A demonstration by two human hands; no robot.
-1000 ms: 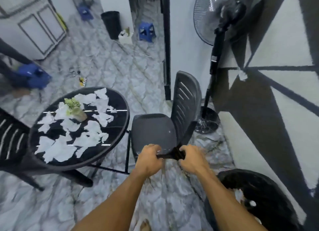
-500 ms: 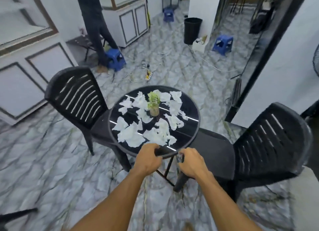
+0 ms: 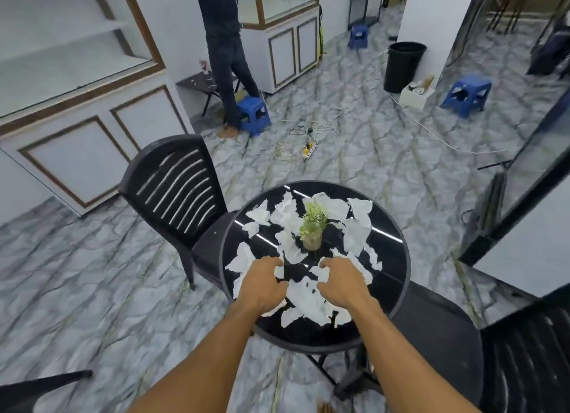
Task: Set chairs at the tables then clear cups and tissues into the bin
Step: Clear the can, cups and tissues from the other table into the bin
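Black chair, near right (image 3: 524, 366): its seat is just beside the table's near-right edge.
Left hand (image 3: 262, 284): over the table's near half, fingers curled down, pinching tissue against the thumb.
Right hand (image 3: 342, 281): just beside the left, curled the same way onto tissue.
Tissues (image 3: 308, 298): white crumpled pieces scattered over the whole tabletop, thickest under the hands.
Round table (image 3: 308, 344): glossy black top.
Potted plant (image 3: 312, 227): upright at the centre, tissues around it.
Second chair (image 3: 175, 190): black, slatted, seat against the table's left side.
Power strip (image 3: 309, 149): on the marble floor amid tangled cords.
Bin (image 3: 402, 65): black, well beyond the table, near a blue stool (image 3: 467, 95).
Person (image 3: 223, 42): standing at the far cabinets.
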